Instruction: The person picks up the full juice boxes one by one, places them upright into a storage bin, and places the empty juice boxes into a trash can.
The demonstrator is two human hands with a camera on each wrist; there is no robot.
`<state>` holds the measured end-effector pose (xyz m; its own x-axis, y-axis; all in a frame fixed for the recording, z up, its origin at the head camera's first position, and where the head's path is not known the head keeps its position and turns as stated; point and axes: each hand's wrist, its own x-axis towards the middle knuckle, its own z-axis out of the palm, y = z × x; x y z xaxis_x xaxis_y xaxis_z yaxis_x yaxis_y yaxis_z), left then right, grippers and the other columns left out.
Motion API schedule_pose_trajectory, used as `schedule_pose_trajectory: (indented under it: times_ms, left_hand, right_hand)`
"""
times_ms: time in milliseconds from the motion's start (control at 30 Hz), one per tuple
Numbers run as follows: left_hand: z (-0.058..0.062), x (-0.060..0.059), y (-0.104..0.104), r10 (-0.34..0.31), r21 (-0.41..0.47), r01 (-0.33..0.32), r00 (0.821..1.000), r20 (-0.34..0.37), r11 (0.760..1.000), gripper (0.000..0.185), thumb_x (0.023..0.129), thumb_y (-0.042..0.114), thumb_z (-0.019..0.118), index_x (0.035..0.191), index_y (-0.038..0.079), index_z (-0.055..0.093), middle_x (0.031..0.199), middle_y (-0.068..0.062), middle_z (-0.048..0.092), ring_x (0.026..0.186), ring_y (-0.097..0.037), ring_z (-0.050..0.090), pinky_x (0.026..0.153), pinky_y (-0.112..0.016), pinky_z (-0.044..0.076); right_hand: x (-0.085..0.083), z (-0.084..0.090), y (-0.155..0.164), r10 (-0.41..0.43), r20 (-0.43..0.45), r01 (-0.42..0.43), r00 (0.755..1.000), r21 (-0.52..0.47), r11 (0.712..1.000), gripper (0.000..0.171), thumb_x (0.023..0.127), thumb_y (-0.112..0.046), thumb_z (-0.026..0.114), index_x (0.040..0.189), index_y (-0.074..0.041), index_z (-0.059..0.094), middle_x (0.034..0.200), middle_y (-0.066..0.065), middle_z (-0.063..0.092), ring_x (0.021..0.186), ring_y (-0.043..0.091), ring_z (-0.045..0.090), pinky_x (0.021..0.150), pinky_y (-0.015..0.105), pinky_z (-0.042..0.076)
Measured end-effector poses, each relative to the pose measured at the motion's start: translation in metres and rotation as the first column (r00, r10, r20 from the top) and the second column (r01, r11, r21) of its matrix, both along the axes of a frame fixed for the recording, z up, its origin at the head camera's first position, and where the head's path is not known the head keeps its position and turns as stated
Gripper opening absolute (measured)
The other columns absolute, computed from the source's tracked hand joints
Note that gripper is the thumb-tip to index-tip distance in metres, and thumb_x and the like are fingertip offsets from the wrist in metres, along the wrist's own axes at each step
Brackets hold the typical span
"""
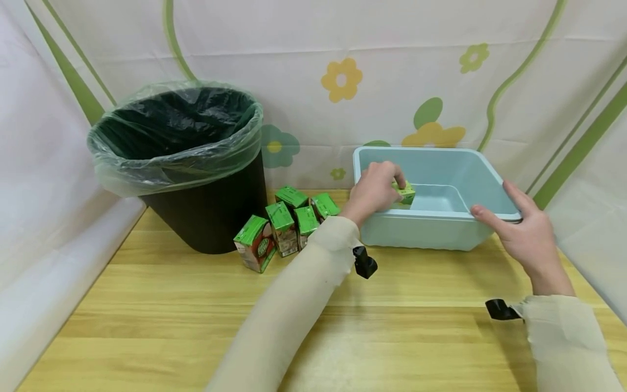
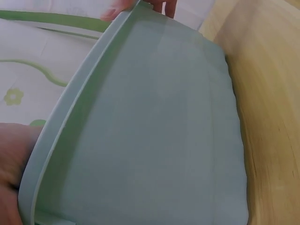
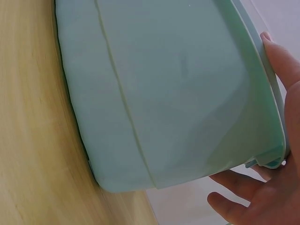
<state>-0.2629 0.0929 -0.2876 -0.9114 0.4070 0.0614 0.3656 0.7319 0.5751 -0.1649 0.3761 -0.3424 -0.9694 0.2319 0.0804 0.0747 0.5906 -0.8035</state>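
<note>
My left hand (image 1: pixel 376 188) reaches over the near rim of a pale blue plastic bin (image 1: pixel 416 231). Inside, its thumb and fingers hold a small green juice box (image 1: pixel 406 191), partly hidden by the hand. At the bin's right front corner, my right hand (image 1: pixel 529 231) grips the rim, thumb on top and other fingers around the outside. The right wrist view shows that hand (image 3: pixel 276 187) at the corner, with some fingertips apart from the wall. The left wrist view mostly shows the bin's outer front wall (image 2: pixel 150 112), with the box out of sight.
Several green-topped juice boxes (image 1: pixel 281 220) stand grouped on the wooden table (image 1: pixel 196 326), left of the bin. Behind them is a black trash can (image 1: pixel 210 207) with a translucent green liner (image 1: pixel 196 163). A flower-print curtain (image 1: pixel 294 65) hangs along the back.
</note>
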Motion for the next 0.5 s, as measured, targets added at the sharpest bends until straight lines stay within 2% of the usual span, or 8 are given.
schedule_pose_trajectory:
  times_ms: [167,333,500]
  left_hand:
    - [0.0012,-0.0002,-0.0008,-0.006,-0.068,0.006,1.0,-0.005,0.998,0.025,0.093,0.01,0.081,0.116,0.021,0.079,0.13,0.006,0.073,0.111,-0.012,0.067,0.077,-0.026,0.056]
    - [0.0,0.0008,-0.0027,0.029,0.004,-0.029,0.999,-0.019,1.0,0.029,0.096,0.017,0.08,0.124,0.023,0.077,0.134,0.005,0.072,0.12,-0.013,0.069,0.084,-0.026,0.059]
    - [-0.0043,0.0014,-0.0026,0.028,0.082,-0.02,0.995,-0.095,0.996,0.027,0.097,0.024,0.079,0.124,0.023,0.078,0.125,0.004,0.076,0.116,-0.011,0.071,0.09,-0.022,0.058]
  right_hand:
    - [-0.001,0.0003,-0.0025,0.007,-0.002,-0.007,1.0,0.012,1.0,0.09,0.099,-0.051,0.07,0.167,-0.048,0.01,0.18,-0.006,-0.001,0.167,0.037,-0.001,0.131,0.066,0.01]
    - [-0.0015,0.0006,-0.0033,0.009,-0.008,-0.009,1.0,0.019,1.0,0.091,0.099,-0.051,0.07,0.168,-0.046,0.01,0.18,-0.005,0.0,0.167,0.038,0.001,0.131,0.065,0.01]
    - [0.0011,0.0003,-0.0007,0.005,-0.01,-0.005,1.0,0.007,1.0,0.09,0.1,-0.05,0.069,0.168,-0.045,0.011,0.18,-0.01,0.0,0.168,0.034,-0.002,0.133,0.061,0.007]
